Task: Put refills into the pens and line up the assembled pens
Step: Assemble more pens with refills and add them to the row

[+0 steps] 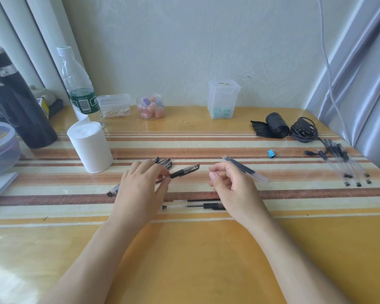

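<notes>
A black flask (15, 99) and a clear water bottle (79, 84) with a green label (its print too small to read) stand at the far left of a striped, glossy table (206, 249), with a white paper roll (90, 148) just left of the left hand (140, 185). That hand pinches a black-gripped pen (184, 171) between thumb and fingers, the pen pointing up and right toward the right hand (228, 187); loose pen caps (164, 162) lie just beyond its knuckles. The right hand is curled, fingertips drawn together; whether it holds anything cannot be told. A bundle of refills (244, 168) lies just behind it, and two pens (193, 204) lie side by side below, between the wrists. Farther right sit a blue binder clip (271, 153), a black roll (274, 125), a coiled charger (303, 130) and a row of clear pens (347, 163) near the table's right edge. Pale wallpaper and curtains frame the scene.
</notes>
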